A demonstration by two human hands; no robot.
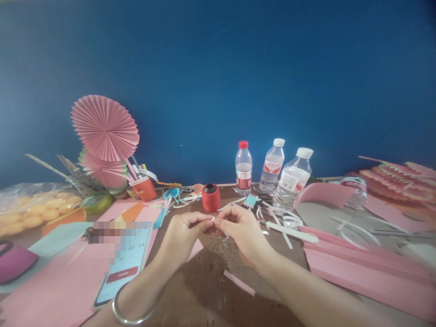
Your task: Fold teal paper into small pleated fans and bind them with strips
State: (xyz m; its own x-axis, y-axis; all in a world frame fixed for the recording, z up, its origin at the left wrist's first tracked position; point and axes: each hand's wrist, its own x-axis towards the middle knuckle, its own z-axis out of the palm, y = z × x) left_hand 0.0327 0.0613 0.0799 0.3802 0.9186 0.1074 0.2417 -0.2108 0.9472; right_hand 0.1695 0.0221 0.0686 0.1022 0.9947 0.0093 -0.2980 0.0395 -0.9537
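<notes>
Over the brown table, my left hand (184, 234) and my right hand (245, 231) meet, fingertips almost touching. Both pinch a small white paper strip (213, 219) between thumb and forefinger; most of it is hidden by the fingers. Just beyond them stands a red roll-shaped thing (211, 198) with a dark top. A narrow pink paper strip (239, 283) lies on the table below my right hand. Tiny dark specks are scattered under the hands. A silver bracelet (131, 313) circles my left wrist.
Three plastic bottles (243, 170) stand at the back right. Pink folded paper (361, 268) and a white-handled tool (293, 232) lie right. A phone (126, 268) rests on pink paper at left, near a red cup of pens (145, 188) and a pink paper fan (106, 128).
</notes>
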